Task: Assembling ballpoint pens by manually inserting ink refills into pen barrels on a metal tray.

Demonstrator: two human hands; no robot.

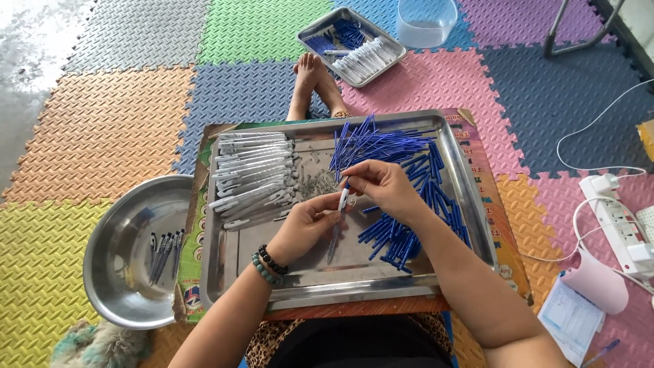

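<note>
Both hands pinched on one pen above tray; slight misalignment could jam refill or drop it.

Bare arms and feet; two beaded bracelets (one black, one green) circle the left wrist; leopard-print clothing.

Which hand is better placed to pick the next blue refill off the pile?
Right hand: it hovers by the blue refills. The left hand grips the pen barrel, farther away.
</note>
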